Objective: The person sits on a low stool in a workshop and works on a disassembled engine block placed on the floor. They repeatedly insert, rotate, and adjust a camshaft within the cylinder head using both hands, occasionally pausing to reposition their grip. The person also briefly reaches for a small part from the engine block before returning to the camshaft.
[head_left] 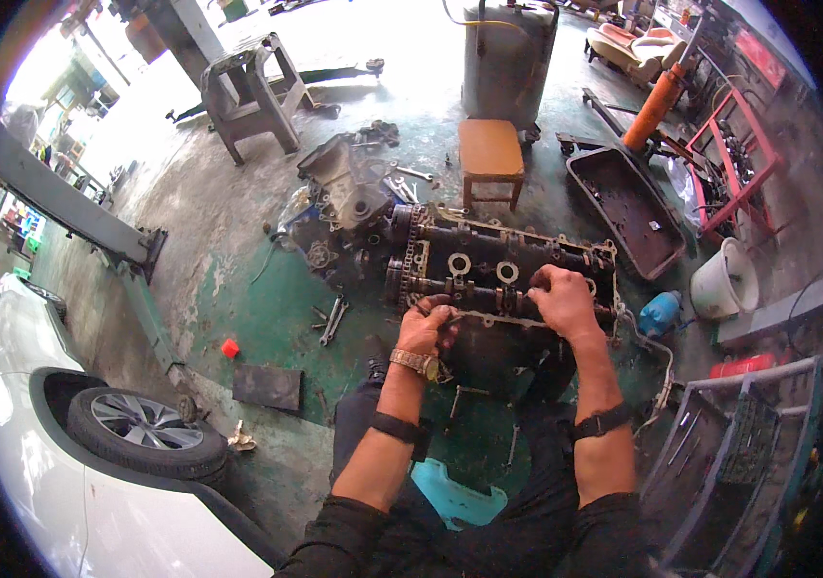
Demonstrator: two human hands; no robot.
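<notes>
An engine's cylinder head [484,248] lies in front of me, dark and oily inside. Two camshafts run along it, pale rings surround its round holes, and a timing chain [413,231] loops at its left end. At the near left edge of the head is my left hand [419,330], its fingers curled together; whatever they may grip is hidden. Farther right, my right hand [563,301] reaches over the near camshaft with fingertips pinched. Anything between those fingertips is too small to make out.
Left of the engine lie a metal cover [339,183] and several spanners [333,320]. Beyond stands a wooden stool [491,149]. A black tray [623,217], white bucket [720,284] and tool trolley [720,453] are at right. A white car [26,414] borders the left.
</notes>
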